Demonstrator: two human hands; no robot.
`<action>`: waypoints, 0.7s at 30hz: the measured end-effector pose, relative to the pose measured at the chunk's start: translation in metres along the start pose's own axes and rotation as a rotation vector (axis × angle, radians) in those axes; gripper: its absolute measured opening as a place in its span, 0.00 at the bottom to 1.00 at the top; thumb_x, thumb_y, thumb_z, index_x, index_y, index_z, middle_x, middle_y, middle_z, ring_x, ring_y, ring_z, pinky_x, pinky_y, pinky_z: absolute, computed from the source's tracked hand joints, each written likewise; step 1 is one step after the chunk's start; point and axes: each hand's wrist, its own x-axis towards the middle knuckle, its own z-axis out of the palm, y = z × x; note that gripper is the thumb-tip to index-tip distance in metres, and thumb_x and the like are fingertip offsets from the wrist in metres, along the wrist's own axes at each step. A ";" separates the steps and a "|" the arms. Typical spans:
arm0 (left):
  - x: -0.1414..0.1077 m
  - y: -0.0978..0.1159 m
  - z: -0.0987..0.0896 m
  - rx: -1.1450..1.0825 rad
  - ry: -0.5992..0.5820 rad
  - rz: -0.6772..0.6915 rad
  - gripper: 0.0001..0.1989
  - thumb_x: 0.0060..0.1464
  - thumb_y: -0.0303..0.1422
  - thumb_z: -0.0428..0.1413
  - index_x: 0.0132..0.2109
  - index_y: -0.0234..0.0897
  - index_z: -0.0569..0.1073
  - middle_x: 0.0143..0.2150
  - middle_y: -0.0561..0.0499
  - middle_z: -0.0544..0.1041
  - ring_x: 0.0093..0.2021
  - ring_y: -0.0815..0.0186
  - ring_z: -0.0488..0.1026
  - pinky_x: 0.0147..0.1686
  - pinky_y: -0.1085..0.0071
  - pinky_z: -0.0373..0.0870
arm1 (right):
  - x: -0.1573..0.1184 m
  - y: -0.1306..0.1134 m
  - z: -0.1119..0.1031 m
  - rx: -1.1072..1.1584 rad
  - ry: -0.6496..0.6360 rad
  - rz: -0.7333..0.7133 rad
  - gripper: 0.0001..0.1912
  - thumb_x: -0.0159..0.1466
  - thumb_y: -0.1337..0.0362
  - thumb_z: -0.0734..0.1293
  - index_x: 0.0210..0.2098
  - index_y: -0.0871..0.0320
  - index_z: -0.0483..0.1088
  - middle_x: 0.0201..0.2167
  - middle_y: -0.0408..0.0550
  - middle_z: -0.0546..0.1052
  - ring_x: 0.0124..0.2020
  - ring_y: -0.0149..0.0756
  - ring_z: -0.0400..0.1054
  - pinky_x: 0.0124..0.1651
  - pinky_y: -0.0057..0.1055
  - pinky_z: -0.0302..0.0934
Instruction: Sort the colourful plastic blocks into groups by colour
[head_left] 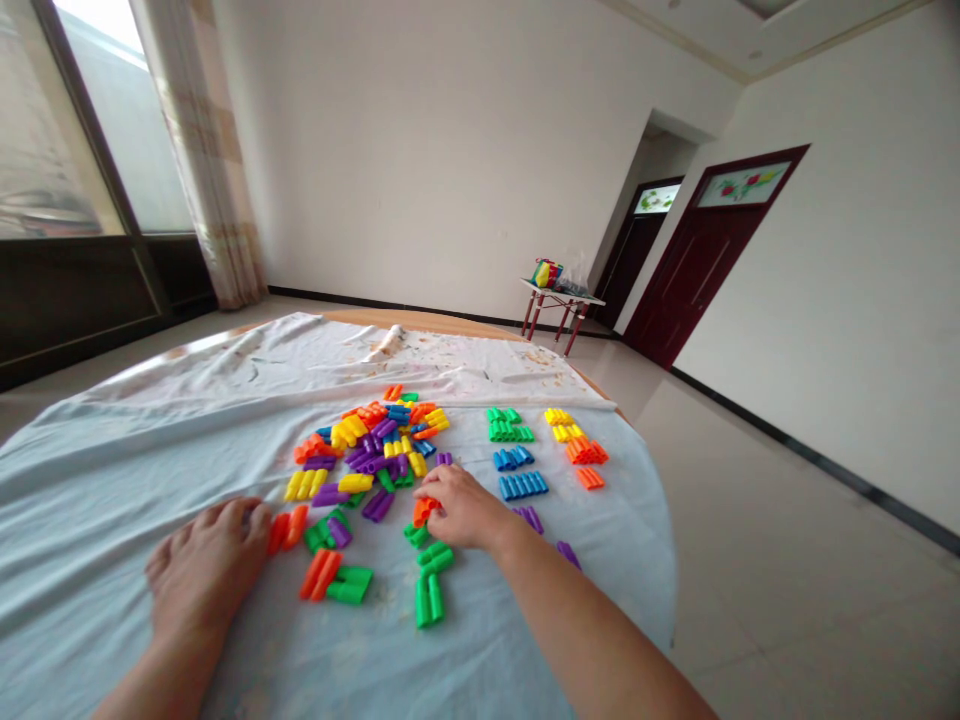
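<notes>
My right hand [459, 503] pinches an orange plastic tube block [424, 511] over the front of a mixed pile. Just below it lie several green tube blocks [430, 600]. My left hand [210, 560] rests flat on the cloth, its fingers stretched out beside another orange tube block [288, 528]. Between the hands are a purple block [339, 532] on green ones and an orange block [321, 575] against a green one [350, 584]. Behind them spreads the pile [375, 440] of orange, yellow, purple, blue and green blocks.
To the right, blocks lie grouped by colour: green [511, 432], blue [523, 485], yellow [567, 432], orange [586, 452] and purple [568, 554], partly behind my forearm. A light blue cloth [135, 450] covers the round table. A small table [562, 293] with bags stands by the far wall.
</notes>
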 end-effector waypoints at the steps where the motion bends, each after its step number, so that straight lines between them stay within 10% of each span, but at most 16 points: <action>1: 0.000 0.001 0.000 0.002 0.004 -0.002 0.29 0.57 0.47 0.31 0.52 0.41 0.67 0.58 0.44 0.66 0.59 0.51 0.58 0.59 0.57 0.49 | 0.002 -0.002 0.001 -0.003 -0.016 -0.026 0.21 0.53 0.72 0.63 0.46 0.61 0.72 0.45 0.53 0.73 0.49 0.39 0.65 0.56 0.37 0.56; 21: -0.007 0.004 -0.006 -0.051 0.042 0.012 0.28 0.57 0.46 0.33 0.51 0.39 0.69 0.57 0.41 0.67 0.58 0.49 0.61 0.58 0.53 0.52 | 0.017 -0.039 0.037 0.199 0.036 0.022 0.25 0.53 0.68 0.70 0.51 0.61 0.67 0.49 0.54 0.71 0.53 0.40 0.64 0.58 0.36 0.56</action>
